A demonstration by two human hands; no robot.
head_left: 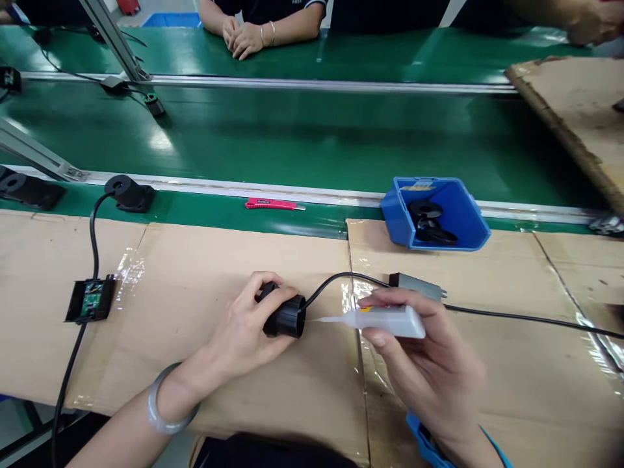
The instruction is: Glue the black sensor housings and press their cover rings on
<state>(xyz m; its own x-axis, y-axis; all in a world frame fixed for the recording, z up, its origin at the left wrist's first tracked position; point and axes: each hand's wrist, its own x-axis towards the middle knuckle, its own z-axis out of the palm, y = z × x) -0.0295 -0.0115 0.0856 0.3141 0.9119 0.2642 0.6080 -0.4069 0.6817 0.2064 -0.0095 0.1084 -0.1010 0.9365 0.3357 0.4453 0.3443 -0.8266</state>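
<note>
My left hand [253, 318] is closed around a black cylindrical housing [287, 317], its open end turned to the right. A black cable [336, 275] comes out of that end and runs to a grey box [416, 286] lying behind my right hand. Between the fingers of my right hand [429, 351] is a small translucent glue bottle [390, 321], held sideways. Its thin nozzle points left, with the tip close to the housing's rim; I cannot tell whether it touches.
A blue bin [436, 214] with black parts stands behind my right hand. A red utility knife [273, 204] lies on the green strip. At left are a black socket-like part [129, 194] and an opened box with a circuit board [91, 299]. A person's hands [244, 39] rest across the conveyor [292, 130].
</note>
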